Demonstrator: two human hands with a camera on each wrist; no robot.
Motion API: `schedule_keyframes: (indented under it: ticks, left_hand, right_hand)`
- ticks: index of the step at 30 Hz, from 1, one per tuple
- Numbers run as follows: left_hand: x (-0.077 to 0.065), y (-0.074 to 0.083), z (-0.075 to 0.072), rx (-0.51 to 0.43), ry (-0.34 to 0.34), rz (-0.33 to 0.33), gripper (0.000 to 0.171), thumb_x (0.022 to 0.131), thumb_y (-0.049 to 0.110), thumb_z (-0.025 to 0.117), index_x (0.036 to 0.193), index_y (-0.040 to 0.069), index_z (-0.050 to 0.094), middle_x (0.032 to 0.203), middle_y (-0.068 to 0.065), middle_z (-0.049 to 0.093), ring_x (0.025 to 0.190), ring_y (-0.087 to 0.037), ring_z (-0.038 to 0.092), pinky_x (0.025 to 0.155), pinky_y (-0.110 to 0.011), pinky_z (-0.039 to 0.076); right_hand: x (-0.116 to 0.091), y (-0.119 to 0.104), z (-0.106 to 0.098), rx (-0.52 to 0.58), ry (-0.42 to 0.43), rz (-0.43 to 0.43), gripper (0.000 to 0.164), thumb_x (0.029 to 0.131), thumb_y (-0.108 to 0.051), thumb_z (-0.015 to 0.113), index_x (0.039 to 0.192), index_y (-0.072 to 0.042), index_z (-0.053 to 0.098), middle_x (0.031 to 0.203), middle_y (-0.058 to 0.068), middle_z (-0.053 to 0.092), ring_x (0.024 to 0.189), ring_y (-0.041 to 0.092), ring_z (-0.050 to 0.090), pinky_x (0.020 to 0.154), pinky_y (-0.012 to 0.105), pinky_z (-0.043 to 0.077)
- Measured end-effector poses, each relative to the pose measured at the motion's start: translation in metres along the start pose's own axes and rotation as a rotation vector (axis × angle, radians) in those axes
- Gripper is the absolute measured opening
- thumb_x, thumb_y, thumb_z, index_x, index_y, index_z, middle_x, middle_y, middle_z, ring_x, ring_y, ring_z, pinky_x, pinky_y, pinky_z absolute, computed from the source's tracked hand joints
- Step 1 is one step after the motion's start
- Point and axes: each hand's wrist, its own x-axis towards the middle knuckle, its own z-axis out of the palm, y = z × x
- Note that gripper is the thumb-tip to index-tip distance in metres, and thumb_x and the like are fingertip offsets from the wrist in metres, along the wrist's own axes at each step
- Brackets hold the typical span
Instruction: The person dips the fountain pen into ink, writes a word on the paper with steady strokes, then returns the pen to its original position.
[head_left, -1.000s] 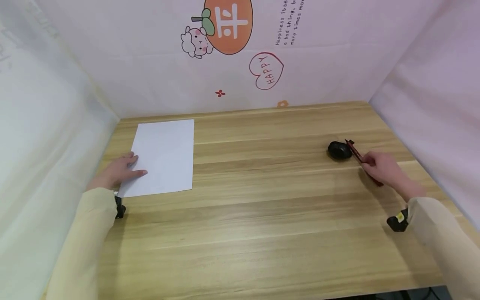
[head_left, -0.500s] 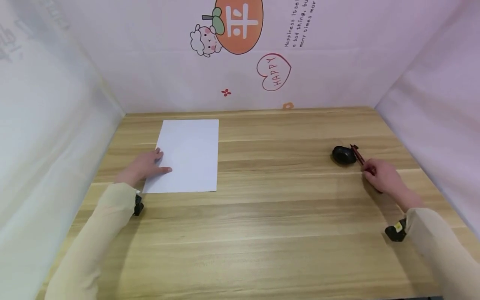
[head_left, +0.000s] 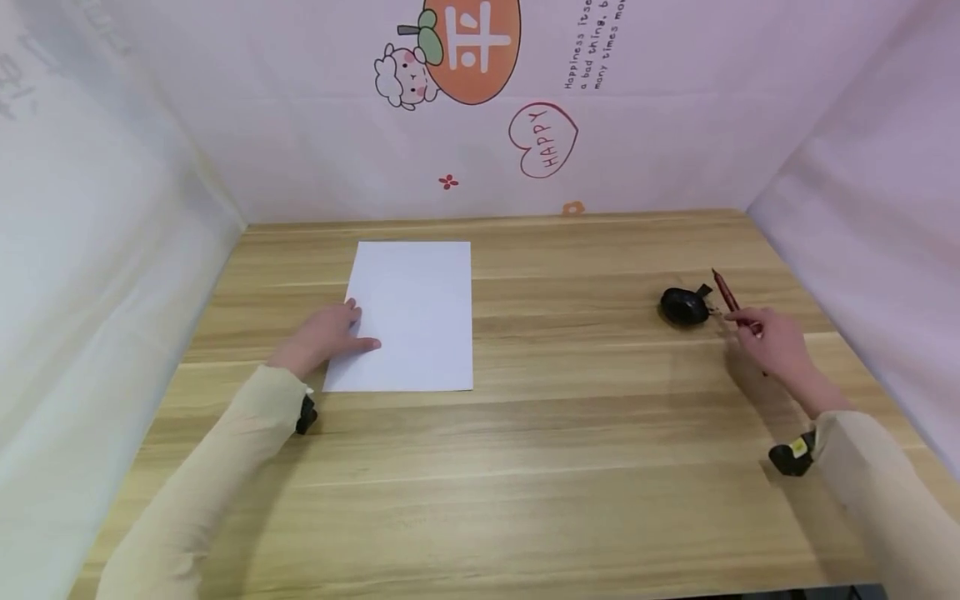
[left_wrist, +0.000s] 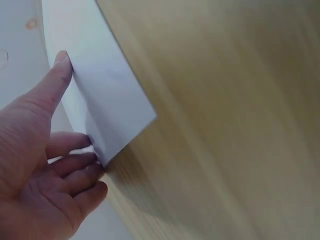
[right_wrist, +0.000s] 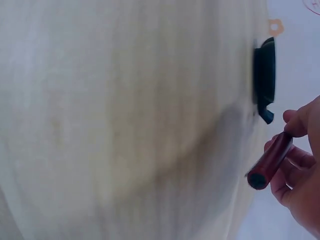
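Left hand: bare left hand rests on the left edge of a plain white rectangular paper sheet; thumb straight out over its top face.
Left fingers: thumb and fingers spread apart; fingertips at the sheet's edge. Whether any reach under it, cannot tell.
Sheet: on the left half of the light wood-grain table, long sides running toward the back; the left wrist view shows one corner beyond the hand.
Right hand: bare right hand, right part of the table, grips a slim dark-red pen.
Right fingers: thumb and fingers clamped on the pen's barrel.
Pen: tapered end toward the back and slightly left, dark round end toward the person; held above the tabletop, apart from its surface.
Black object: glossy black rounded object with a short tab, on the table just left of the pen; the two look apart.
Sleeves: cream left sleeve and cream right sleeve; small black wrist device by the right cuff, another by the left.
Backdrop: white printed cloth behind the table, with a red HAPPY heart outline, a white cartoon sheep, an orange round print.
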Motion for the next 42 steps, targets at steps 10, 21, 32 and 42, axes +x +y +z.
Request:
schedule_keyframes:
  ticks: [10,21,32,42]
  left_hand:
    - [0.005,0.042,0.006,-0.021,-0.016,0.025,0.081,0.084,0.047,0.064,0.135,-0.011,0.04,0.147,-0.032,0.028,0.134,-0.045,0.033,0.111,-0.05,0.031]
    - [0.01,0.071,0.011,0.02,0.023,0.041,0.063,0.081,0.048,0.067,0.111,-0.007,0.059,0.126,-0.026,0.055,0.107,-0.038,0.056,0.096,-0.046,0.046]
    - [0.011,0.09,0.015,0.015,0.038,0.035,0.048,0.08,0.047,0.068,0.087,0.0,0.058,0.111,-0.021,0.061,0.093,-0.032,0.06,0.081,-0.039,0.049]
    - [0.015,0.107,0.02,0.029,0.079,0.063,0.045,0.079,0.045,0.07,0.077,0.003,0.057,0.084,-0.009,0.053,0.074,-0.021,0.046,0.069,-0.031,0.043]
  right_hand:
    - [0.004,-0.014,-0.007,0.23,-0.037,0.14,0.033,0.094,-0.01,0.045,0.117,0.008,0.06,0.081,-0.01,0.068,0.066,-0.018,0.051,0.054,0.012,0.046]
    - [0.012,-0.027,-0.006,0.765,0.031,0.157,0.03,0.094,0.005,0.042,0.113,-0.001,0.065,0.08,-0.022,0.067,0.071,-0.003,0.065,0.063,0.01,0.051]
    - [0.013,-0.032,-0.001,1.286,0.118,-0.062,0.027,0.087,0.02,0.045,0.107,0.008,0.058,0.086,0.006,0.073,0.074,0.012,0.071,0.068,0.02,0.057]
    - [0.015,-0.036,-0.001,1.245,0.228,-0.049,0.013,0.093,0.007,0.046,0.103,0.003,0.053,0.074,0.006,0.071,0.064,0.013,0.07,0.063,0.02,0.057]
